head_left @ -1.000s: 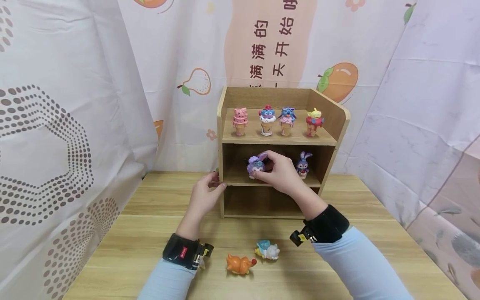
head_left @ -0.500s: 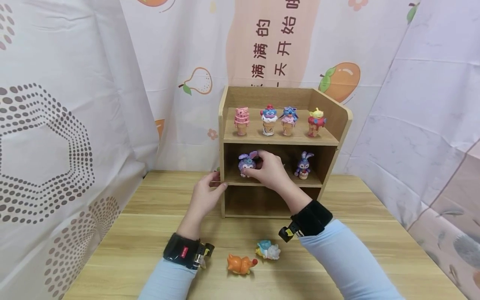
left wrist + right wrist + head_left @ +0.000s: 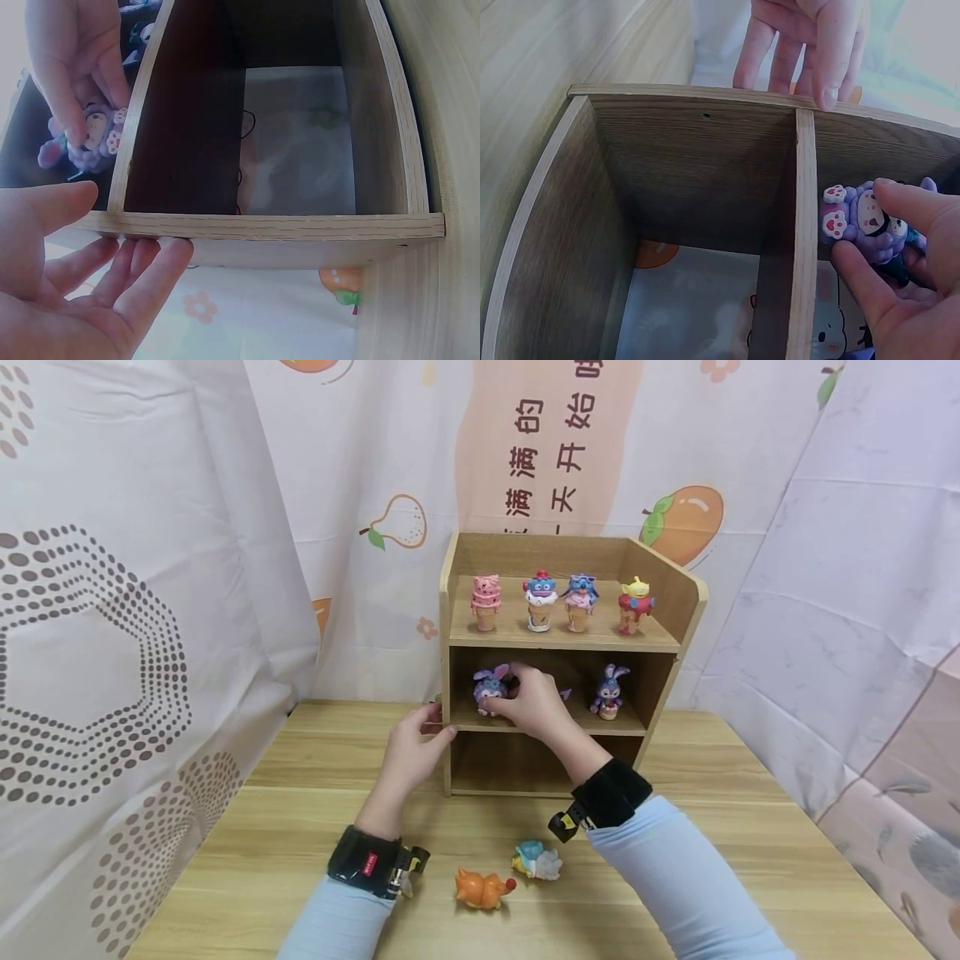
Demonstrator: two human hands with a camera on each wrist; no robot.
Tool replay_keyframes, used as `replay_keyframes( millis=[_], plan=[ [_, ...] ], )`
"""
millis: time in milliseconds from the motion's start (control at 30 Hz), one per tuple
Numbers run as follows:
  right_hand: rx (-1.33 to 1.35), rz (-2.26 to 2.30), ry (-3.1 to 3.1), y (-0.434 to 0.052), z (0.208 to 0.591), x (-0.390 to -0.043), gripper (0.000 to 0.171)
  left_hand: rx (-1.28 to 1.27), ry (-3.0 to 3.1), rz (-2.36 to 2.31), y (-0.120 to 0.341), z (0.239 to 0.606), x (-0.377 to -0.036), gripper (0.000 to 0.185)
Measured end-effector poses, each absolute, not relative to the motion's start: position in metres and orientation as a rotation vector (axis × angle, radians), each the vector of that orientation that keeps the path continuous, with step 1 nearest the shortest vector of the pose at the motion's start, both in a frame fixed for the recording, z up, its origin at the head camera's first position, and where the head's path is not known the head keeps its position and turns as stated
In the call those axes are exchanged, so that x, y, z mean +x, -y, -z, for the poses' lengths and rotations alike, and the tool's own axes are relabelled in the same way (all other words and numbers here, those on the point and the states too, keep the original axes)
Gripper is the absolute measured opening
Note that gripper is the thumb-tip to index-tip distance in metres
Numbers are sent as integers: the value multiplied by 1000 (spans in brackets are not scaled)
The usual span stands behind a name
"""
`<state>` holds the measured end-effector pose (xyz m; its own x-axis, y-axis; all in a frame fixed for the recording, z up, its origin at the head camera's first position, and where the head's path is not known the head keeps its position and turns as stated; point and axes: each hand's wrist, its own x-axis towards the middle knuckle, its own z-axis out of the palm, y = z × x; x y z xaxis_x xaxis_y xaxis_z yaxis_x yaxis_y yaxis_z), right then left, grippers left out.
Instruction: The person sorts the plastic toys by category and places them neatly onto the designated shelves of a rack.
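My right hand (image 3: 517,702) pinches a purple rabbit figure (image 3: 489,687) at the left end of the middle shelf of a small wooden shelf unit (image 3: 678,614). The right wrist view shows finger and thumb on the purple rabbit figure (image 3: 859,221) beside the shelf board. My left hand (image 3: 420,747) rests on the unit's left side panel, fingers straight along the left side panel (image 3: 262,225). Another purple rabbit (image 3: 609,690) stands at the right of that shelf. Four ice-cream cone figures (image 3: 557,602) line the top shelf.
On the wooden table (image 3: 750,860) in front lie an orange figure (image 3: 480,888) and a blue-white figure (image 3: 536,861). The unit's bottom compartment (image 3: 517,764) holds nothing. Patterned curtains (image 3: 135,610) close in the left, back and right.
My right hand has carried the purple rabbit leftward and deeper onto the middle shelf. The left hand has stayed on the side panel.
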<state>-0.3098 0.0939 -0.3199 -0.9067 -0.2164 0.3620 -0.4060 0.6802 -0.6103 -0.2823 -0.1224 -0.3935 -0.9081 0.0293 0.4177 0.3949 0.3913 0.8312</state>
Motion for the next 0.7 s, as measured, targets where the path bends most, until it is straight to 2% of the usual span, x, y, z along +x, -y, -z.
replay_keyframes(
  millis=[333, 700],
  plan=[
    [491, -1046, 2638, -94, 325, -312, 47, -375, 2325, 1526, 122, 392, -281, 44],
    [497, -1062, 2664, -90, 328, -314, 56, -367, 2331, 1513, 123, 394, -283, 45]
  ],
)
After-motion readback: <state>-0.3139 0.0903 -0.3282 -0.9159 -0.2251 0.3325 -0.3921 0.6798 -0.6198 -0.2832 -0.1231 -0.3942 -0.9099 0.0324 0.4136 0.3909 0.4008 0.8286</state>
